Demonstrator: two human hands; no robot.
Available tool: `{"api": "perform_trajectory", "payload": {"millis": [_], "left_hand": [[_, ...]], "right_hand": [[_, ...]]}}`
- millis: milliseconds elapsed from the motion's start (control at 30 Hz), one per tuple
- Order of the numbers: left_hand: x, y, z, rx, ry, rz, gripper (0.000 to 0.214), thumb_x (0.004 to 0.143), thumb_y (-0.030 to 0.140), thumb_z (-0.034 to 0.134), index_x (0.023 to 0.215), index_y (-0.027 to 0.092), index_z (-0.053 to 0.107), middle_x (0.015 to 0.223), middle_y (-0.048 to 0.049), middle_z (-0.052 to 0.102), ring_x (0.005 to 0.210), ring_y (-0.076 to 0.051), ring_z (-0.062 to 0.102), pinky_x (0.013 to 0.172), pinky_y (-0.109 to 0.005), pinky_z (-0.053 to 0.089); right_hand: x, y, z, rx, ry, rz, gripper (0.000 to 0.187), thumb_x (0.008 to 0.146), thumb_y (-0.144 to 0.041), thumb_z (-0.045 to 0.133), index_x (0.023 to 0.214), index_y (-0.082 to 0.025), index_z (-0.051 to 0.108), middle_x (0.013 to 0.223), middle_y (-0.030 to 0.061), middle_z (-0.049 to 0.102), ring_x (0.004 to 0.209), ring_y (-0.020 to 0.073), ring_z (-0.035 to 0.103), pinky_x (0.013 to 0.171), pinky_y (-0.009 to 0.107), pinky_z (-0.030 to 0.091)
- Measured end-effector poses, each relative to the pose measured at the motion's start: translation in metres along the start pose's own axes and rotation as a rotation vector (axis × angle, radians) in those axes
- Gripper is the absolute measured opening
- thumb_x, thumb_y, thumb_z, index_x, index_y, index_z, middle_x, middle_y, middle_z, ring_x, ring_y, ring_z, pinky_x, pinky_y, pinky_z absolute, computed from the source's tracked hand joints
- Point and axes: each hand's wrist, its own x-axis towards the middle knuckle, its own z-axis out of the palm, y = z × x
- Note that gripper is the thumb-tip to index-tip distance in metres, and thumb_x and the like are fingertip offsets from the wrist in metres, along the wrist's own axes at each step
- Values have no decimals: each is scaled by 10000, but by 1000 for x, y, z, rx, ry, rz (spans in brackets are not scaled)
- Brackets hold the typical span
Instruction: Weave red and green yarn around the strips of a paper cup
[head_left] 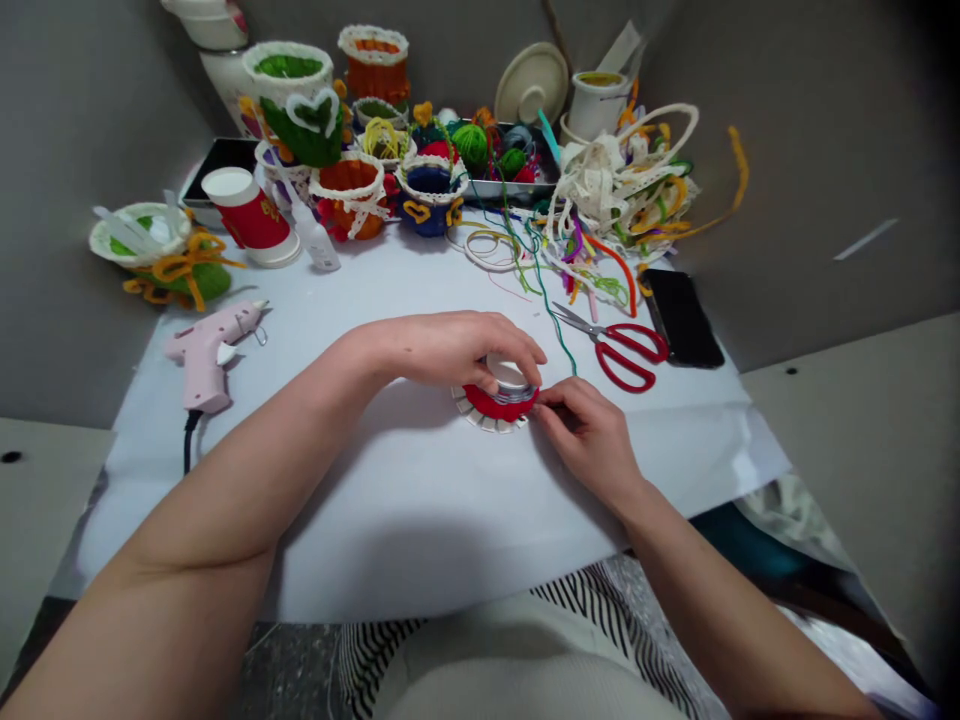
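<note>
Matt red cloth band (501,403), white paper rim (474,414)
Scissors (600,342): steel blades, glossy red plastic handles; glue gun (214,350): matt pink plastic

red band (501,402): white scalloped edging | scissors (628,358), right: red handles | glue gun (206,350), left: pale pink | yarn ball (471,145), far: green | sheet (420,530): white | cloth (600,605), near: black-white stripes
</note>
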Motion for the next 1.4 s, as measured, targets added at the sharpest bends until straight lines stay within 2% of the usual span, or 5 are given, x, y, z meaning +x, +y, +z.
{"api": "perform_trajectory", "payload": {"millis": [567, 767, 1067, 1233, 1400], "left_hand": [[1, -6, 1, 131, 81, -22, 419, 806, 56, 536, 1136, 257, 695, 1223, -77, 558, 1187, -215, 493, 1031, -368, 408], [3, 3, 8, 158, 149, -43, 248, 854, 228, 604, 1079, 238, 706, 1105, -85, 575, 1115, -244, 515, 987, -408, 431], [3, 12, 6, 277, 123, -97, 418, 848, 99, 529, 1248, 197, 598, 1181, -99, 629, 1107, -236, 566, 961, -372, 441], [5, 6, 7, 252, 100, -53, 340, 834, 74, 504, 1103, 190, 678, 1187, -79, 663, 1105, -209, 601, 950, -305, 444], [4, 11, 5, 184, 105, -128, 350, 845, 95, 496, 1085, 259, 691, 1179, -12, 678, 1045, -173, 633, 903, -270, 455]], "right_hand": [[4, 8, 16, -63, 110, 9, 66, 877, -184, 585, 829, -212, 622, 755, 23, 611, 734, 175, 561, 665, 313, 435], [6, 2, 13, -83, 112, 33, 83, 884, -199, 573, 822, -208, 628, 748, 20, 613, 729, 170, 567, 669, 311, 444], [4, 1, 10, -5, 76, -4, 74, 887, -164, 594, 888, -212, 650, 829, 40, 641, 791, 182, 591, 723, 334, 481], [-2, 7, 6, 63, 40, -62, 180, 904, -129, 550, 971, -234, 679, 880, 50, 614, 816, 177, 597, 701, 330, 502], [-7, 9, 1, -19, -27, -148, 255, 912, -121, 519, 1023, -256, 704, 883, 61, 599, 827, 191, 582, 701, 350, 511]]}}
